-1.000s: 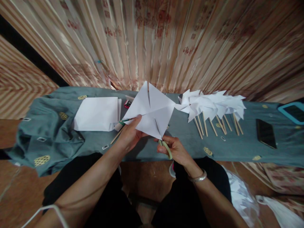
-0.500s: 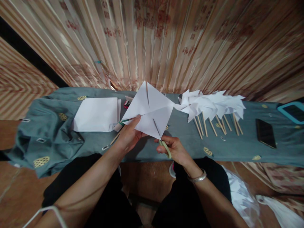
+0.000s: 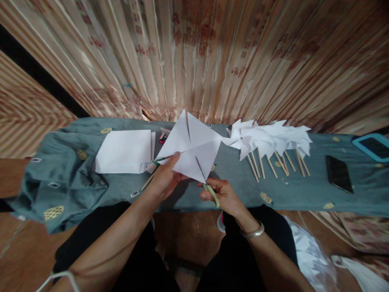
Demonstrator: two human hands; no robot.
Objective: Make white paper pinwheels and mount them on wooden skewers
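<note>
A square sheet of white paper [image 3: 197, 152] is held up in a diamond position, with slits running inward from its corners. My left hand [image 3: 166, 176] pinches its lower left side, thumb on top and fingers underneath. In my right hand [image 3: 223, 194] is a pair of scissors [image 3: 212, 194] with pale green handles. Their blades lie at the lower corner of the sheet, along a slit there. To the right, white paper pinwheels [image 3: 270, 138] on wooden sticks lie in an overlapping row, the nearest one close to the sheet's right corner.
A stack of white paper [image 3: 124, 152] lies on the grey-green cloth [image 3: 179, 198] at left. A small red item [image 3: 163, 138] sits behind the sheet. At right are a black phone [image 3: 339, 173] and a blue-framed device [image 3: 372, 146]. A pleated curtain [image 3: 194, 61] hangs behind.
The whole view has shifted slightly, so things appear a little lower. Both hands keep their hold on the paper and scissors, with hardly any other movement.
</note>
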